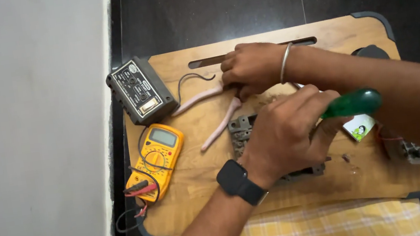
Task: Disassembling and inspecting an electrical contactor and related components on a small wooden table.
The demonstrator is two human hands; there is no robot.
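Your left hand (pixel 283 135) is closed around a green-handled screwdriver (pixel 351 104) over a grey metal part (pixel 242 130) at the centre of the wooden counter (pixel 200 163). Your right hand (pixel 249 68), at 12 o'clock, pinches pink wires (pixel 219 125) trailing toward 8 o'clock. At 9 o'clock lie a yellow multimeter (pixel 155 158) and a black box (pixel 140 89).

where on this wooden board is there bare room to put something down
Bare wood lies along the near edge of the board, below the grey metal part, and along the far edge right of the slot. Crowded: the left side with the black box and yellow multimeter, and the middle under both hands.
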